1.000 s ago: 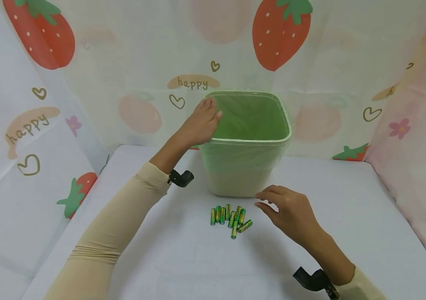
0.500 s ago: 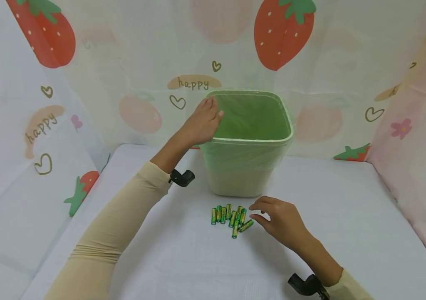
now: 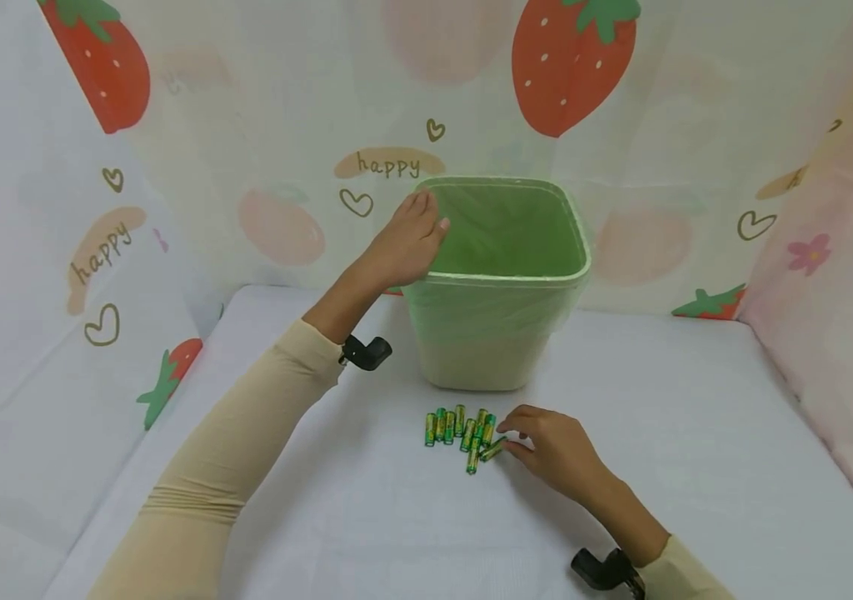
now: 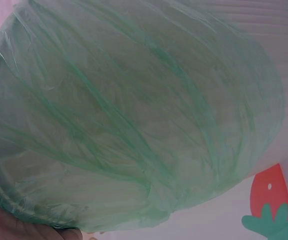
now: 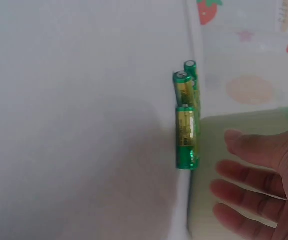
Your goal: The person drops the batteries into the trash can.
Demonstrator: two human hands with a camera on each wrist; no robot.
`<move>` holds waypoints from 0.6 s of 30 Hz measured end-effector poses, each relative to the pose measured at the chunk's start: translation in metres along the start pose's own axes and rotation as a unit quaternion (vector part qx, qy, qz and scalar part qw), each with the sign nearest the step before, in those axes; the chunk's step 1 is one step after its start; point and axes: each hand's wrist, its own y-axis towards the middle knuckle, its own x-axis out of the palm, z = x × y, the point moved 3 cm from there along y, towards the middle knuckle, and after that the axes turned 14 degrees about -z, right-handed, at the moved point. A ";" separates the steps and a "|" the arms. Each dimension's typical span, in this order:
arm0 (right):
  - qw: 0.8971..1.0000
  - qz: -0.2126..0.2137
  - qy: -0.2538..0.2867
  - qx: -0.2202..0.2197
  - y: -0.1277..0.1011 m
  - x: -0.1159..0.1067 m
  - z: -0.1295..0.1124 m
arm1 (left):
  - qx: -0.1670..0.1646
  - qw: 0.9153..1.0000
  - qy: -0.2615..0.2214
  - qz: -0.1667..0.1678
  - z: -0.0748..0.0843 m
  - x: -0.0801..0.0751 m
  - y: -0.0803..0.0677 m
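A pale trash can (image 3: 475,354) lined with a thin green bag (image 3: 509,229) stands upright on the table. At its left rim, my left hand (image 3: 406,242) grips the edge; the left wrist view shows only part of that hand (image 4: 21,225) beside the bagged rim. In front of the can lie several green and yellow batteries (image 3: 449,427) in a loose cluster. My right hand (image 3: 557,454) reaches in from the right, thumb and fingers apart around the nearest, slanting battery (image 3: 493,449). Seen from the right wrist, the fingers are spread beside the batteries (image 5: 186,137) and hold nothing.
A white cloth (image 3: 366,508) covers the table. Behind it hangs a curtain (image 3: 284,108) printed with strawberries and hearts, and similar cloth walls stand at both sides. Each wrist wears a black camera (image 3: 368,353).
My right hand has moved left and down, from beside the can's base to the slanting battery at the cluster's right end. The left hand stays on the rim.
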 end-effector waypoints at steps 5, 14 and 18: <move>1.000 -0.019 0.002 0.005 0.001 0.007 0.002 | -0.003 1.000 -0.001 -0.001 0.000 -0.001 -0.002; 0.999 -0.043 0.003 0.020 0.002 0.019 0.003 | 0.000 1.000 -0.006 0.001 0.001 0.000 -0.004; 0.999 -0.044 0.001 0.017 0.003 0.022 0.003 | 0.000 1.000 0.000 0.002 0.002 -0.001 -0.006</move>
